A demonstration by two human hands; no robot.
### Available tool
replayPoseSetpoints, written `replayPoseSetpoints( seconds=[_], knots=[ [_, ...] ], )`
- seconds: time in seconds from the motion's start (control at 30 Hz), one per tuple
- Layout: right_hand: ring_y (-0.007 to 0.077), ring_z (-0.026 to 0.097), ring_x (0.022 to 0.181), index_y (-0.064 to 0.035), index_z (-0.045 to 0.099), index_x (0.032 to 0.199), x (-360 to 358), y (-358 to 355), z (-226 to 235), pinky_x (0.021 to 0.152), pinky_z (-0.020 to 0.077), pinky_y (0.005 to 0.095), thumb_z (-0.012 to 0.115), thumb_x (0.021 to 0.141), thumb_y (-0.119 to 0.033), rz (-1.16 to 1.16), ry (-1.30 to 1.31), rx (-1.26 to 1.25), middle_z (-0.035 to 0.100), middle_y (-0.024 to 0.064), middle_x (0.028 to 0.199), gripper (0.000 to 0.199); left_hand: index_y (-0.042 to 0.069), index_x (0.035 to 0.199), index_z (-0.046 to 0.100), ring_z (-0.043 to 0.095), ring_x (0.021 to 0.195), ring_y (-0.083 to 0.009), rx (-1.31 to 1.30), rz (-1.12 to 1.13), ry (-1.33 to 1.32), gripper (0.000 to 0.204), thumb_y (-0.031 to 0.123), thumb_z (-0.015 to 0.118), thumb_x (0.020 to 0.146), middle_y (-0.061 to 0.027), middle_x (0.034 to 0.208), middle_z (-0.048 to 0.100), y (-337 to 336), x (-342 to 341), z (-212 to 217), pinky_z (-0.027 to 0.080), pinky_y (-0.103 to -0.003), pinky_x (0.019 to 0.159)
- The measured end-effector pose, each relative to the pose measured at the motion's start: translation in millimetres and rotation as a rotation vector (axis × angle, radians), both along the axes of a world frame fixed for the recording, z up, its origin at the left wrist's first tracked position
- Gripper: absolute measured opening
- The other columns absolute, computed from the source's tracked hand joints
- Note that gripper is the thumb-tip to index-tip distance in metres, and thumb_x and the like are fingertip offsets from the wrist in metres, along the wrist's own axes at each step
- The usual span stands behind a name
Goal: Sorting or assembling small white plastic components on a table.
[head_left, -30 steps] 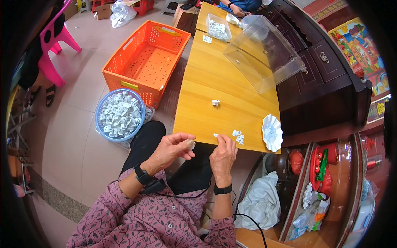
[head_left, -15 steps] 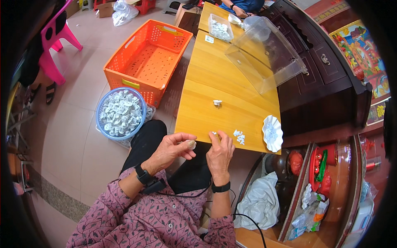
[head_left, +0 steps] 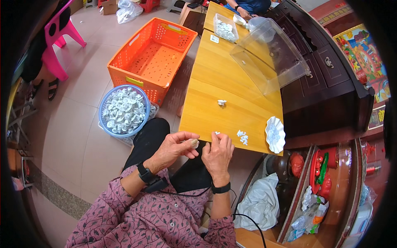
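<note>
My left hand (head_left: 175, 146) is closed, pinching a small whitish plastic part (head_left: 195, 143) between thumb and fingers just off the table's near edge. My right hand (head_left: 218, 155) is beside it at that edge, fingers curled together; whether anything is in them is hidden. A tiny white piece (head_left: 217, 133) shows on the wood right by its fingertips. To the right lies a loose cluster of small white pieces (head_left: 242, 137). A single white plastic part (head_left: 222, 102) sits farther up the yellow wooden table (head_left: 206, 84).
A white fluted dish (head_left: 281, 144) with small pieces stands at the table's right corner. A clear plastic bin (head_left: 285, 76) lies beyond. Left are a blue basket (head_left: 147, 108) full of white parts and an orange crate (head_left: 118, 78). A person's hand (head_left: 245, 15) shows at the far end.
The view has shifted slightly, so the surroundings sit a little to the right. My right hand has drawn slightly left, toward my left hand, which still pinches the plastic part.
</note>
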State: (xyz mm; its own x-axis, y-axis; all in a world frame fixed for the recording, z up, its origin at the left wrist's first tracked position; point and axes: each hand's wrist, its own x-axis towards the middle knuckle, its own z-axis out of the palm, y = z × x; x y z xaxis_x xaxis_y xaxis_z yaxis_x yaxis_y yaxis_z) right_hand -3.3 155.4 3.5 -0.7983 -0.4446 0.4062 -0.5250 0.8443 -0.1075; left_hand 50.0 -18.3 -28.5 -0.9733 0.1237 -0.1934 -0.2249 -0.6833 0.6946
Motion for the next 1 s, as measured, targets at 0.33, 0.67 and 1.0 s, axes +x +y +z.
replayPoseSetpoints(
  seconds=[0.33, 0.67, 1.0],
  knots=[
    [0.0272, 0.059, 0.089, -0.0020, 0.069, 0.100, 2, 4, -23, 0.078, 0.0447, 0.0412, 0.069, 0.082, -0.003, 0.081, 0.128, -0.064, 0.059, 0.0091, 0.093, 0.018, -0.002, 0.125, 0.062, 0.073, 0.086, -0.0202, 0.030, 0.009, 0.037, 0.029, 0.017, 0.056, 0.103, -0.0151, 0.112, 0.068, 2, 0, -7, 0.062, -0.029, 0.074],
    [0.0318, 0.060, 0.090, -0.0047, 0.060, 0.095, -2, 12, -34, 0.078, 0.0462, 0.0435, 0.069, 0.085, -0.004, 0.018, 0.081, -0.250, 0.060, 0.0117, 0.094, 0.013, -0.003, 0.130, 0.057, 0.071, 0.102, -0.0347, 0.173, -0.010, -0.001, 0.034, 0.018, 0.052, 0.105, -0.0203, 0.119, 0.065, 0, -1, -8, 0.062, -0.038, 0.086],
    [0.0305, 0.060, 0.091, -0.0040, 0.064, 0.100, 6, 8, -17, 0.078, 0.0464, 0.0426, 0.070, 0.083, -0.003, 0.058, 0.106, -0.144, 0.059, 0.0109, 0.094, 0.018, -0.003, 0.130, 0.056, 0.071, 0.100, -0.0323, 0.187, -0.002, -0.018, 0.035, 0.019, 0.054, 0.104, -0.0177, 0.114, 0.065, 3, 1, 0, 0.062, -0.037, 0.084]
  ],
)
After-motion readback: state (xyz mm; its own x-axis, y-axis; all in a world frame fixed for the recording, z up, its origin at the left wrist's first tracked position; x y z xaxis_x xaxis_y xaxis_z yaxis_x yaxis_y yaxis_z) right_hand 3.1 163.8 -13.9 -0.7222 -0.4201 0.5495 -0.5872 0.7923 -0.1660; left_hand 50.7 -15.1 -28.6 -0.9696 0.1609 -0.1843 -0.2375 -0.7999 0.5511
